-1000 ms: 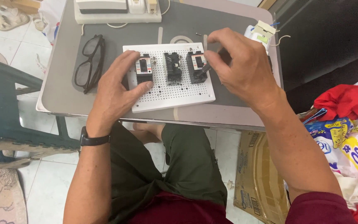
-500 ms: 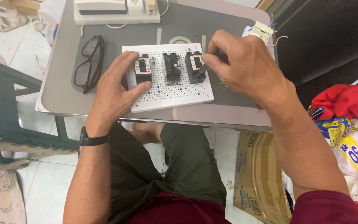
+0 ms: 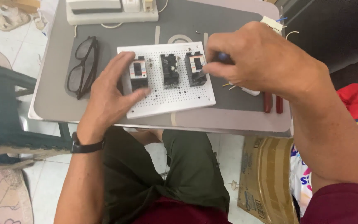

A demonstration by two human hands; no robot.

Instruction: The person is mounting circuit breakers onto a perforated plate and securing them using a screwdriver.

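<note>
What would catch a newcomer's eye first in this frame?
First, the white perforated board at the middle of the grey table, carrying three black breaker-like units in a row. The left hand lies flat on the board's left end by the left unit, while the right hand holds a blue-handled tool at the right unit. Black glasses lie folded at the table's left.
</note>
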